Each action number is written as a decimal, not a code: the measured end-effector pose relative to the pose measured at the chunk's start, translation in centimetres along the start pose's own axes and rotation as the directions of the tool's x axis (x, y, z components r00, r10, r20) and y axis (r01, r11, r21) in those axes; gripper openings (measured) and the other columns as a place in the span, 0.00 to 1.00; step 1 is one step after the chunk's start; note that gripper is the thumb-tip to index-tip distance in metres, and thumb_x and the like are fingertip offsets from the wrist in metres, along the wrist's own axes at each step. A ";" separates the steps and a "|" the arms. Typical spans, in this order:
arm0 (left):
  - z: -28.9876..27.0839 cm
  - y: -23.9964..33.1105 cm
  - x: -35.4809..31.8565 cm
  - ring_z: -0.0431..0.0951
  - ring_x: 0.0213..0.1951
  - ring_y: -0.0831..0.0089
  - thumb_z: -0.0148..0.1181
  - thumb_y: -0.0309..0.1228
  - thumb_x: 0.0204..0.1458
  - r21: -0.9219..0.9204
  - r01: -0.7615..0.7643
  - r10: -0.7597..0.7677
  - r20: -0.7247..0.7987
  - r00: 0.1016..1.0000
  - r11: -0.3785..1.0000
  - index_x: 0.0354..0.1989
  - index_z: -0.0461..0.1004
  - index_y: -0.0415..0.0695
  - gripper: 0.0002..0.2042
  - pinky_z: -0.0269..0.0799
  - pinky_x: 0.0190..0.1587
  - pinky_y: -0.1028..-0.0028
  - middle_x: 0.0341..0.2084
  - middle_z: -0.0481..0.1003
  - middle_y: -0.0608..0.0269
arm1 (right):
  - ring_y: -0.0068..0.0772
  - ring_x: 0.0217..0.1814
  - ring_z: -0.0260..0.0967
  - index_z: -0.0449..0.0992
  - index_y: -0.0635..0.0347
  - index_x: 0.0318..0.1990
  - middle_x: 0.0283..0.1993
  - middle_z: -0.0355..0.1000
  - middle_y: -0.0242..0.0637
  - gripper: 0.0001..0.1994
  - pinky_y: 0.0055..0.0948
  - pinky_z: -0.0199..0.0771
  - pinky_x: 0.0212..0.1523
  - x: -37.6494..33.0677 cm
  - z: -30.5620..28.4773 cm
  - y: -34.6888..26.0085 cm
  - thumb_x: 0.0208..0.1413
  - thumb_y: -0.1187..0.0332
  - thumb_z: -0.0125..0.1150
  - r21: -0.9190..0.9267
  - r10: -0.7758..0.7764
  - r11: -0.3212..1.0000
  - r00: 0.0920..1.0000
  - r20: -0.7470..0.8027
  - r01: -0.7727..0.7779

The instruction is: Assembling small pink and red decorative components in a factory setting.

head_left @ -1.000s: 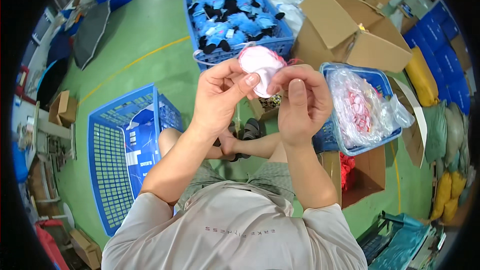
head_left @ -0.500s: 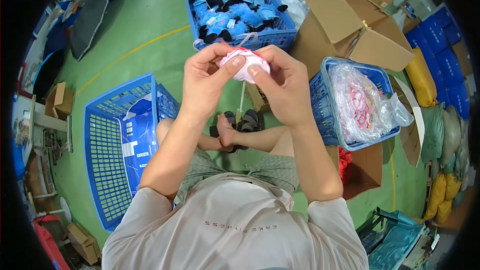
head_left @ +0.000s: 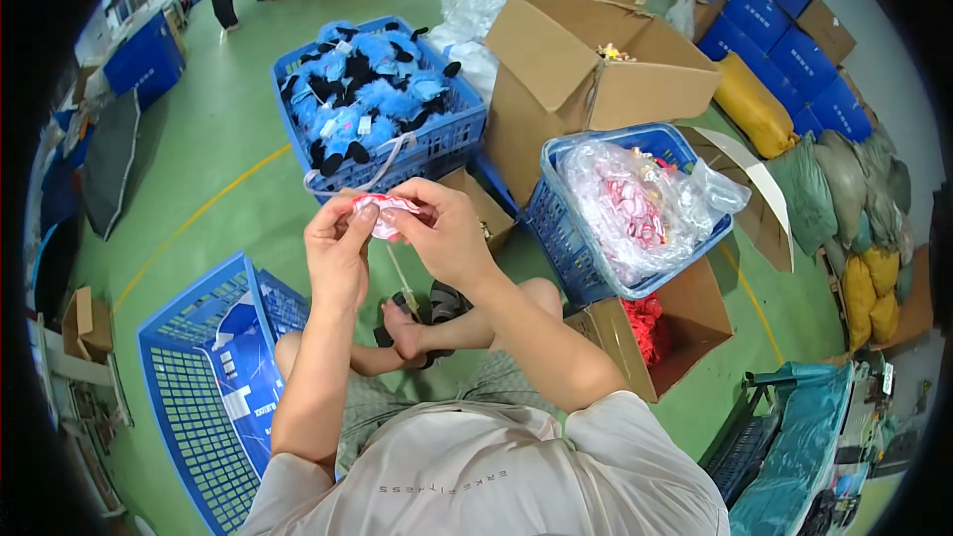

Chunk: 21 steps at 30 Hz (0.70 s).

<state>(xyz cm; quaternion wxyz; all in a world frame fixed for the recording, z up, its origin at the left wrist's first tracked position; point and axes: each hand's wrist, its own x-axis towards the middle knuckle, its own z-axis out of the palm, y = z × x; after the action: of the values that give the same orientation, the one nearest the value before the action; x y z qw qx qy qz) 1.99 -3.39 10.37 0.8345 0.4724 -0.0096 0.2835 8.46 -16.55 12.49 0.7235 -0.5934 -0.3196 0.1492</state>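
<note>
1. Past my fingers, straight ahead, stands a blue plastic crate (head_left: 452, 144) heaped with blue and black plush toys (head_left: 362, 99).
2. Ahead and to the right of my fingers sits a large open cardboard box (head_left: 586, 79); nearer, just right of my right hand, a second blue basket (head_left: 566, 228) holds a clear plastic bag of pink items (head_left: 630, 208).
3. Below and left of my fingers lies an empty-looking blue crate (head_left: 189, 377) with a blue printed sheet (head_left: 238, 377) against its wall.
4. Under my hands, my bare foot (head_left: 402, 333) rests beside a dark sandal (head_left: 442, 303).
5. My left hand (head_left: 338, 248) is raised, fingers curled in, thumb and fingertips pinching the left edge of a small pink-and-white soft piece (head_left: 382, 210).
6. My right hand (head_left: 452, 233) closes on the same piece from the right, fingers bent over its top, nearly touching my left fingertips.
7. The pink-and-white piece sits squeezed between both sets of fingers, mostly covered; I cannot tell its full shape.
8. A pale cord (head_left: 367, 174) loops upward from the piece toward the plush crate.
</note>
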 end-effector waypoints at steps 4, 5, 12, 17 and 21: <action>0.0 -0.5 0.3 0.73 0.36 0.74 0.57 0.15 0.56 0.017 -0.030 0.028 0.086 0.996 0.999 0.38 0.78 0.36 0.05 0.72 0.39 0.79 0.37 0.74 0.61 | 0.20 0.29 0.69 0.76 0.66 0.42 0.33 0.75 0.34 0.07 0.16 0.70 0.30 0.1 -0.7 -0.1 0.55 0.82 0.58 -0.073 -0.074 0.995 0.997 -0.012 0.073; -0.2 -0.5 0.2 0.73 0.36 0.74 0.57 0.15 0.56 0.020 -0.032 0.030 0.080 0.996 0.999 0.38 0.78 0.36 0.05 0.72 0.39 0.79 0.37 0.74 0.61 | 0.20 0.29 0.69 0.76 0.66 0.42 0.33 0.75 0.34 0.07 0.16 0.70 0.30 0.1 -0.5 -0.1 0.55 0.82 0.58 -0.069 -0.072 0.995 0.997 -0.006 0.072; -1.3 -0.3 0.4 0.71 0.36 0.76 0.58 0.15 0.55 0.195 -0.165 0.151 0.084 0.985 0.967 0.38 0.79 0.36 0.07 0.66 0.38 0.83 0.38 0.72 0.62 | 0.18 0.27 0.67 0.78 0.66 0.40 0.30 0.75 0.33 0.06 0.16 0.66 0.29 -0.3 0.3 0.1 0.55 0.79 0.59 -0.097 0.012 0.995 0.999 0.029 -0.009; -1.2 0.4 -0.2 0.68 0.34 0.78 0.59 0.16 0.55 0.208 -0.170 0.152 0.099 0.983 0.963 0.37 0.80 0.36 0.05 0.62 0.36 0.84 0.37 0.72 0.63 | 0.21 0.25 0.61 0.79 0.66 0.34 0.26 0.74 0.33 0.06 0.21 0.59 0.26 -0.6 1.1 0.5 0.49 0.80 0.59 -0.147 -0.081 0.986 0.997 -0.010 0.078; -1.4 1.0 -0.7 0.67 0.33 0.79 0.59 0.17 0.55 0.227 -0.179 0.158 0.106 0.982 0.957 0.36 0.80 0.36 0.04 0.61 0.35 0.84 0.36 0.72 0.64 | 0.23 0.24 0.59 0.78 0.66 0.33 0.25 0.71 0.32 0.04 0.22 0.58 0.25 -0.7 1.4 1.1 0.48 0.80 0.61 -0.280 -0.234 0.933 0.972 0.000 0.224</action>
<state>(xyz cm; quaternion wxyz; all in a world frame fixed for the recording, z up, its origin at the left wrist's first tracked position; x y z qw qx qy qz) 0.58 -2.22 10.24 0.7441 0.5774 -0.0522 0.3321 7.25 -15.56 11.35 0.6508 -0.6502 -0.3921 0.0075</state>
